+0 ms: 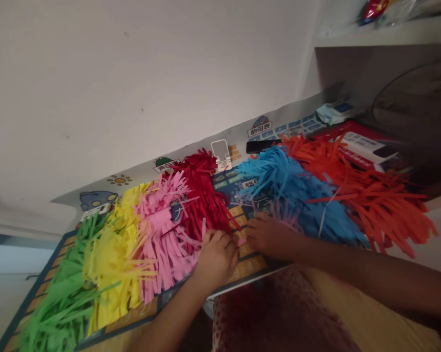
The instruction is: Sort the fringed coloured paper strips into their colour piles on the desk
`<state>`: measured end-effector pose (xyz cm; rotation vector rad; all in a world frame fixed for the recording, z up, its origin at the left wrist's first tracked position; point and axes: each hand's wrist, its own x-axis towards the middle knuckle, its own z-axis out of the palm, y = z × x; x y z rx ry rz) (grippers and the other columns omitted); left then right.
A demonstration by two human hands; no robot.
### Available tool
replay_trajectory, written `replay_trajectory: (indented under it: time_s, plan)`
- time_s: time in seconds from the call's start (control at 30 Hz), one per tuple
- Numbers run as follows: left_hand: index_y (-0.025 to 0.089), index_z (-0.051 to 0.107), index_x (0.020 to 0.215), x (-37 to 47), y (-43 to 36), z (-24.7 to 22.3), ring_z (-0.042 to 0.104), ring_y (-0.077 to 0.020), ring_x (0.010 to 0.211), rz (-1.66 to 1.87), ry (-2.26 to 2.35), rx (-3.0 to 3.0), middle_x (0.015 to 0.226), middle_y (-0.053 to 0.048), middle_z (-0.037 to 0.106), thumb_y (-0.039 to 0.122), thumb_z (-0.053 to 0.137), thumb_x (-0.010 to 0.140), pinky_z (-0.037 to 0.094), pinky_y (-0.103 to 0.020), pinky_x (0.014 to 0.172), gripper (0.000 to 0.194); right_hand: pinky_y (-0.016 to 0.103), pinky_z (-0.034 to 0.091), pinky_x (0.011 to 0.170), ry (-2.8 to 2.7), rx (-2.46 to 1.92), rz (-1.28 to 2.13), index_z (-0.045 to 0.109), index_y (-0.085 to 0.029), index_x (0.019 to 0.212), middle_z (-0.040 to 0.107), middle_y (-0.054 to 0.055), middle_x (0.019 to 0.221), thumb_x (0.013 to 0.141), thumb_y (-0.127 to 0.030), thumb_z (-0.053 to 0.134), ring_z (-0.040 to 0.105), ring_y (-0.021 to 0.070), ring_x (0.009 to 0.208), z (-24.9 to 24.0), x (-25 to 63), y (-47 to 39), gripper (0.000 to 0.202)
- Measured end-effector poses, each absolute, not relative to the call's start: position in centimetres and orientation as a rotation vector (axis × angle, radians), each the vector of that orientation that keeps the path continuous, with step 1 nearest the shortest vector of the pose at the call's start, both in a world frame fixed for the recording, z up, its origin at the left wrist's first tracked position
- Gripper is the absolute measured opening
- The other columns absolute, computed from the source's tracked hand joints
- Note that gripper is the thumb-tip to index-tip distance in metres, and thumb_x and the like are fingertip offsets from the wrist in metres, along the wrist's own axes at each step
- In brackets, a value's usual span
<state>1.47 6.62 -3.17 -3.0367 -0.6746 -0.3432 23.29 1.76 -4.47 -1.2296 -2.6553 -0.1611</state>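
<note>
My left hand [218,255] is closed, fingers curled, near the front edge of the table mat. Facing it, my right hand [269,237] is also closed, with its fingers bent. A short piece of pink paper strip [241,241] shows between the two hands and runs into both. Lilac paper fringe [284,215] fans out behind my right hand, partly hidden by it. Close to my left hand lie a pink paper fringe bundle [161,230] and a dark red one [205,195]. What lies inside my fingers is hidden.
Yellow [114,264] and green fringe [62,288] spread over the left of the printed mat [132,320]. Blue [297,188] and orange-red fringe [374,195] lie at right. A white phone stand [221,154] and black phone [262,146] sit near the wall [150,83].
</note>
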Motion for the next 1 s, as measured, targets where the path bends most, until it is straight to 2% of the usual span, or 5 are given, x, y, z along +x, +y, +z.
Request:
replay_trajectory:
  time_s: [0.23, 0.43, 0.77, 0.93, 1.0]
  plan:
    - [0.018, 0.068, 0.096, 1.5, 7.2, -4.0, 0.055, -0.0223, 0.086, -0.471, -0.756, -3.084, 0.083, -0.005, 0.068, 0.02, 0.054, 0.093, 0.035, -0.042, 0.083, 0.014, 0.039, 0.029, 0.077, -2.525, -1.453, -0.052, 0.067, -0.019, 0.086, 0.067, 0.006, 0.091, 0.094, -0.03, 0.057, 0.049, 0.0225, 0.091, -4.0, 22.8, 2.3, 0.017]
    - [0.017, 0.066, 0.095, 0.0, 7.5, -4.6, 0.055, -0.022, 0.087, -0.444, -0.825, -3.064, 0.089, -0.005, 0.068, 0.019, 0.05, 0.096, 0.034, -0.041, 0.085, 0.016, 0.038, 0.028, 0.078, -2.518, -1.431, -0.01, 0.068, -0.019, 0.087, 0.068, 0.005, 0.088, 0.095, -0.024, 0.056, 0.05, 0.0224, 0.092, -5.6, 24.2, 2.1, 0.015]
    - [0.019, 0.066, 0.081, 0.1, 8.1, -3.5, 0.055, -0.0255, 0.092, -0.236, -1.399, -3.101, 0.088, -0.006, 0.064, 0.022, 0.061, 0.088, 0.035, -0.039, 0.077, 0.01, 0.034, 0.03, 0.08, -2.138, -1.795, 0.554, 0.07, -0.021, 0.072, 0.067, 0.003, 0.087, 0.079, -0.032, 0.076, 0.055, 0.0222, 0.092, -5.3, 26.1, 3.3, 0.015]
    - [0.029, 0.068, 0.105, 0.4, 8.0, -3.6, 0.053, -0.0226, 0.092, -0.341, -0.953, -3.101, 0.096, 0.0, 0.069, 0.015, 0.065, 0.087, 0.031, -0.039, 0.079, 0.023, 0.032, 0.032, 0.077, -2.142, -1.9, 0.688, 0.072, -0.024, 0.074, 0.07, 0.001, 0.087, 0.075, -0.03, 0.076, 0.057, 0.0224, 0.092, -4.2, 26.3, 4.5, 0.007]
    - [0.031, 0.07, 0.102, 0.5, 7.7, -4.3, 0.052, -0.021, 0.088, -0.428, -0.764, -3.014, 0.092, 0.001, 0.07, 0.018, 0.063, 0.09, 0.03, -0.04, 0.081, 0.018, 0.031, 0.031, 0.074, -2.163, -1.898, 0.705, 0.072, -0.024, 0.071, 0.071, 0.0, 0.084, 0.074, -0.027, 0.076, 0.058, 0.0212, 0.09, -3.8, 26.6, 4.6, 0.005]
